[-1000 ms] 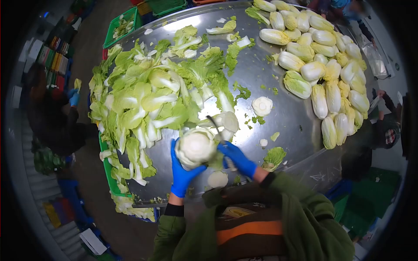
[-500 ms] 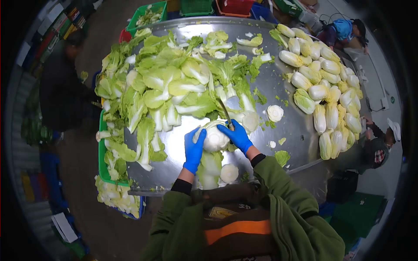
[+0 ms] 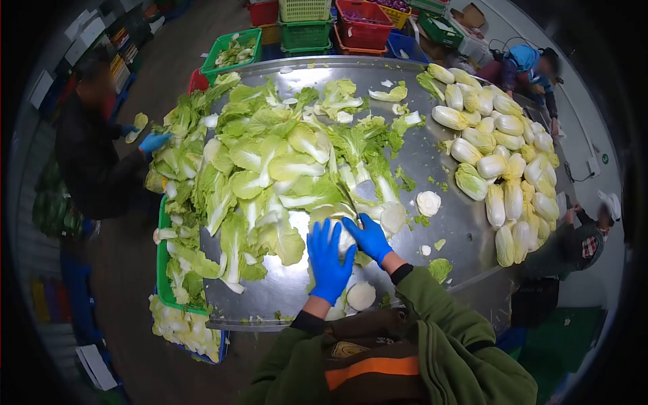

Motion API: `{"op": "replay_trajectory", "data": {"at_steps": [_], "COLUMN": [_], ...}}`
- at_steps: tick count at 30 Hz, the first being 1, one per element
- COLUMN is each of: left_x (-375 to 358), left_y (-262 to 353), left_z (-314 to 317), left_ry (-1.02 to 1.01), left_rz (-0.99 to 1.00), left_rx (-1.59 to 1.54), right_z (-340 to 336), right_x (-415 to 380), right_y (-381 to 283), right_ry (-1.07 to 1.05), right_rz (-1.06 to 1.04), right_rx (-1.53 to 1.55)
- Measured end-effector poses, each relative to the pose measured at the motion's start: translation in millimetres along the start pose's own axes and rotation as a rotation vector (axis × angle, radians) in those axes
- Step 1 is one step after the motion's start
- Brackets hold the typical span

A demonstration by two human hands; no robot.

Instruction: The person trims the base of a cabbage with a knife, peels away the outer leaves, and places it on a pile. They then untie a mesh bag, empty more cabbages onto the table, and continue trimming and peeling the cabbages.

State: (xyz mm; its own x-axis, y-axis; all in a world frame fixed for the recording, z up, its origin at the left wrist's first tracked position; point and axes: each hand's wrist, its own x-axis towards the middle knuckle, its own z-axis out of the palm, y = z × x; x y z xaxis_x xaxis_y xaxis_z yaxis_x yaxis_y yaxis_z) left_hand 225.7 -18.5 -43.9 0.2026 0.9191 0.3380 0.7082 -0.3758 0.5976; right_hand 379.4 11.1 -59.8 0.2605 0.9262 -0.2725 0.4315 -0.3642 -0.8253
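My left hand [image 3: 329, 262], in a blue glove, lies with stretched fingers over a Chinese cabbage [image 3: 346, 239], which it partly hides. Close on its right, my right hand [image 3: 369, 240] is closed round the handle of a knife [image 3: 348, 198]. The blade points up and away from me, over the loose leaves. A pale cut cabbage base [image 3: 361, 295] lies just in front of me. Another round cut piece [image 3: 393, 219] sits beyond my right hand, with a smaller cut base [image 3: 428, 202] farther right. Loose green-white cabbage leaves [image 3: 270, 162] are heaped ahead and to the left.
Trimmed cabbages [image 3: 509, 145] are piled along the right of the metal table [image 3: 459, 223]. A green crate [image 3: 164, 250] full of leaves stands at the left edge. More crates [image 3: 307, 34] are stacked behind. One person [image 3: 101, 148] works at left; two others are at right.
My left hand has shifted right, from the cabbage's side to over it, fingers now extended. The knife stays in my right hand. The view has tilted up; the left person's gloved hand now shows.
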Motion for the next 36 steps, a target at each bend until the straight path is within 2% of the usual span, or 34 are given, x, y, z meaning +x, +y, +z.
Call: {"op": "replay_trajectory", "data": {"at_steps": [2, 5, 7, 9, 11, 12, 13, 15, 16, 17, 18, 19, 21, 23, 25, 26, 27, 28, 29, 31, 32, 33, 34, 35, 36], "left_x": [1.2, -3.4, -22.6, -41.3, -48.0, -48.2, -54.6, -63.9, -60.0, -57.1, -54.7, -53.1, -48.8, -48.3, -47.2, -49.4, -56.4, -59.4, -58.4, -61.5, -66.1, -63.9, -58.7, -53.1, -48.2], "left_y": [2.3, 1.9, -17.5, -43.8, -60.4, -67.8, -80.7, -109.6, -112.6, -115.5, -117.5, -119.3, -122.6, -135.1, -152.6, -152.9, -150.1, -148.8, -146.9, -137.9, -142.4, -139.3, -133.6, -128.0, -123.3], "left_z": [4.9, -15.7, -22.0, -32.4, -59.7, -71.7, -75.2, -76.5, -84.4, -84.2, -83.4, -82.5, -75.6, -70.9, -68.7, -70.0, -70.7, -71.6, -72.7, -73.9, -66.3, -62.3, -57.0, -52.1, -48.2], "left_ry": [-0.102, -0.134, -0.081, 0.081, 0.035, -0.029, -0.033, -0.214, -0.296, -0.291, -0.298, -0.303, -0.345, -0.384, -0.384, -0.371, -0.267, -0.154, -0.145, 0.033, 0.104, 0.111, 0.210, 0.308, 0.306], "left_rz": [-0.010, -0.028, -0.084, -0.137, -0.288, -0.273, -0.282, -0.353, -0.450, -0.455, -0.341, -0.230, -0.297, -0.365, -0.835, -0.834, -0.902, -0.962, -0.966, -1.021, -1.017, -1.013, -1.016, -1.019, -1.017], "left_rx": [0.042, 0.063, 0.034, -0.103, -0.110, -0.047, -0.044, 0.019, -0.011, -0.011, 0.018, 0.047, 0.056, 0.069, -0.871, -0.862, -1.083, -1.304, -1.298, -1.542, -1.639, -1.648, -1.714, -1.779, -1.792], "right_z": [-1.4, -21.1, -22.9, -26.6, -27.0, -26.5, -26.5, -14.0, -5.7, 5.5, 27.4, 47.8, 77.9, 107.2, 130.9, 139.2, 143.0, 130.4, 118.0, 122.2, 105.4, 96.9, 93.5, 97.9, 89.6], "right_x": [14.0, 20.0, 28.8, 19.0, 9.9, 6.4, 0.9, -13.3, -28.1, -45.5, -58.0, -63.2, -54.8, -17.4, 33.6, 60.9, 83.2, 95.6, 103.9, 117.4, 110.6, 100.2, 82.7, 63.2, 34.0], "right_y": [8.0, 9.8, 44.1, 59.0, 75.4, 88.4, 101.3, 139.8, 137.0, 134.0, 143.9, 156.8, 133.1, 100.6, 57.4, 30.2, 3.7, -33.0, -64.2, -79.6, -76.2, -65.6, -52.4, -33.4, -30.1], "right_ry": [-0.056, -0.158, -0.176, -0.211, -0.132, -0.098, -0.105, 0.006, 0.037, 0.066, 0.178, 0.250, 0.355, 0.311, 0.198, 0.154, 0.112, -0.096, -0.304, -0.247, -0.412, -0.412, -0.406, -0.417, -0.460], "right_rz": [0.075, 0.225, 0.228, 0.273, 0.316, 0.420, 0.428, 0.083, 0.159, 0.237, 0.146, 0.102, 0.090, 0.216, 0.377, 0.379, 0.388, 0.425, 0.459, 0.386, 0.330, 0.343, 0.354, 0.342, 0.256], "right_rx": [-0.001, 0.074, 0.257, 0.304, 0.503, 0.584, 0.582, 0.318, 0.390, 0.460, 0.537, 0.318, 0.271, 0.377, 0.728, 0.775, 0.825, 0.817, 0.796, 0.787, 0.890, 0.814, 0.740, 0.791, 0.668]}}
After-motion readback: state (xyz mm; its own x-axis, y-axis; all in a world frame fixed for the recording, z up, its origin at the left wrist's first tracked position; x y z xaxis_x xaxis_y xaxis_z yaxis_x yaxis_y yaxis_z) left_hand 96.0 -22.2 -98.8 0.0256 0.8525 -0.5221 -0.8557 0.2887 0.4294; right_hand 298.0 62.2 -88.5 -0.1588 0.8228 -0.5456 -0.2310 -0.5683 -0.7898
